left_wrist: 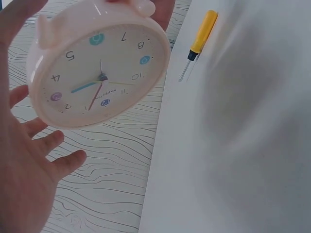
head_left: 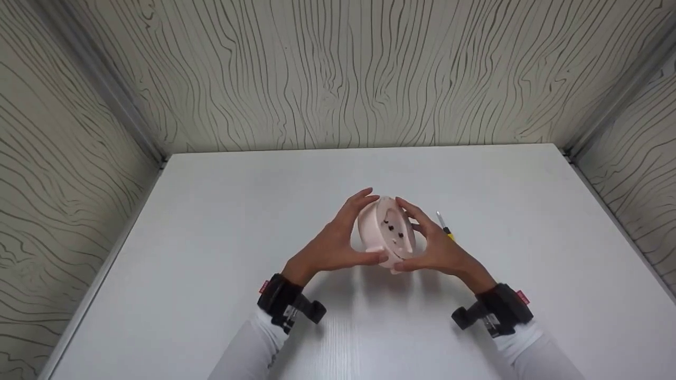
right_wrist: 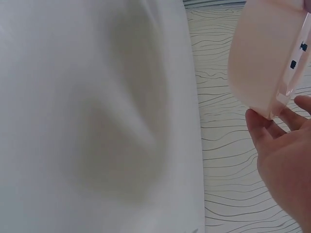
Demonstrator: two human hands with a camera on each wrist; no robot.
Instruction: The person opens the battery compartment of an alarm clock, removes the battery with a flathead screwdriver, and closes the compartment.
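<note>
Both hands hold up a pale pink alarm clock (head_left: 369,228) over the table. My left hand (head_left: 334,244) grips its left side, thumb low and fingertips at the upper rim. On the other side, my right hand (head_left: 442,250) grips the back edge between thumb and fingers. The clock's back, with small dark knobs, shows in the head view. Seen from the left wrist, the dial (left_wrist: 116,58) has coloured hands and its numerals stand upside down. In the right wrist view the smooth pink casing (right_wrist: 265,53) rests against the right fingertips.
A small screwdriver (left_wrist: 204,31) with a yellow handle lies on the white table (head_left: 222,227), beyond the right hand. Wood-grain patterned panels (head_left: 327,74) rise at the back and on both sides. Each wrist wears a black camera strap (head_left: 280,301).
</note>
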